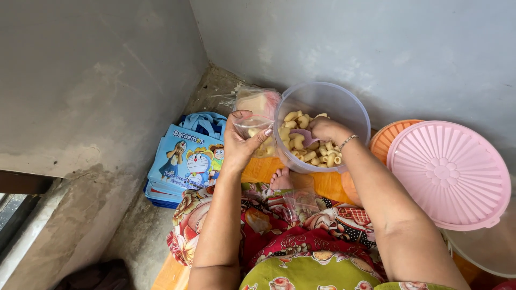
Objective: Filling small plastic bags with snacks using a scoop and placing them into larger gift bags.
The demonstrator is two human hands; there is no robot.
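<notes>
A clear round plastic tub (344, 104) stands on the floor in front of me, partly filled with pale tube-shaped snack pieces (303, 153). My right hand (322, 129) is down inside the tub, closed on a small pink scoop (307, 138) among the pieces. My left hand (241, 139) holds a small clear plastic bag (252, 124) open at the tub's left rim; a few pieces lie in it.
A pink ribbed lid (449, 172) and an orange lid (389, 138) lie right of the tub. A stack of blue cartoon-print bags (185, 161) sits at left near the grey wall corner. My foot (281, 180) and patterned cloth (301, 231) are below.
</notes>
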